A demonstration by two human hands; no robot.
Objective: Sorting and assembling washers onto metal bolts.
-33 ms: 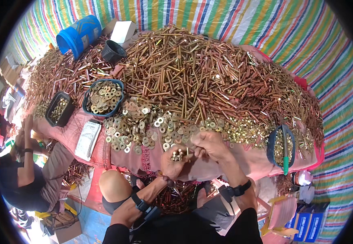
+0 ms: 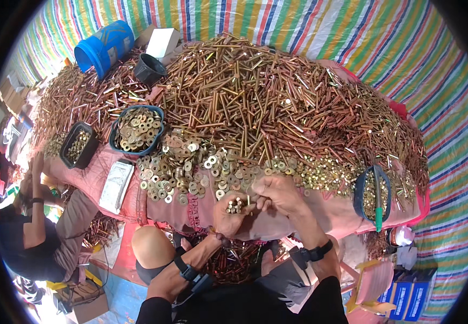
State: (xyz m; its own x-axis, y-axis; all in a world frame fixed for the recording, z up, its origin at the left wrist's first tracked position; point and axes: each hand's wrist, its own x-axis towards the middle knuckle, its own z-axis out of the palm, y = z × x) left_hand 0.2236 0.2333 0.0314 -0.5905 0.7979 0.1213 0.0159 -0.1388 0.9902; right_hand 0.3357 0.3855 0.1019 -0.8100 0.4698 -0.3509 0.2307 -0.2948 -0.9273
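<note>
My left hand [image 2: 227,218] is wrapped round a bundle of brass-coloured bolts [image 2: 235,206], their ends facing up. One of them [image 2: 248,201] stands apart at the thumb side. Close beside it, my right hand [image 2: 279,195] has its fingers pinched together; what lies between them is too small and blurred to make out. Both hands are over the front edge of a pink cloth [image 2: 204,213]. Just beyond them spreads a heap of flat round washers [image 2: 180,167], with small nuts [image 2: 325,175] to the right.
A large pile of long bolts [image 2: 255,102] covers the back. Washers fill a blue basket [image 2: 116,148]; a black tub [image 2: 72,161] and a dark basket [image 2: 359,200] hold small parts. A silver packet [image 2: 116,186] lies left. Another person [image 2: 34,237] sits at the left.
</note>
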